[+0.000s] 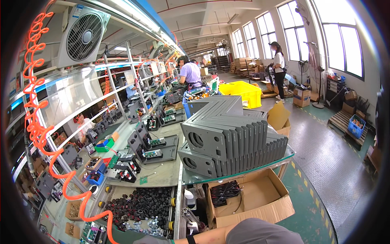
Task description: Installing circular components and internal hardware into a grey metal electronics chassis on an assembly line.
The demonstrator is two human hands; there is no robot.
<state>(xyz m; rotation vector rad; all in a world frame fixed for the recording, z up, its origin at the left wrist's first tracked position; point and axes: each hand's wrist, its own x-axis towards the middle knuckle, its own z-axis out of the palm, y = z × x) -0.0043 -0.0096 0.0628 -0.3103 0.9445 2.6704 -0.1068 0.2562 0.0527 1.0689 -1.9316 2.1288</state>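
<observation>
Along the lower edge my right forearm, in a short grey sleeve with a black wrist band, reaches to the left. At its end my right hand (152, 239) appears to be in a grey-green glove, cut off by the frame, its fingers hidden. Nearest to it is a tray of small black and clear plastic parts (140, 205). An orange coiled air hose (84, 199) hangs down to the left of it. My left hand cannot be made out. Grey bent metal panels (235, 140) stand stacked in two layers on a glass-topped table (189, 177).
An open cardboard box (260, 203) holding black cables sits below the panels. Grey assemblies with circuit boards (152, 148) line the bench. Beyond are a yellow crate (243, 91), a co-worker in purple (190, 74) and a standing person (279, 69). A fan (84, 36) hangs overhead.
</observation>
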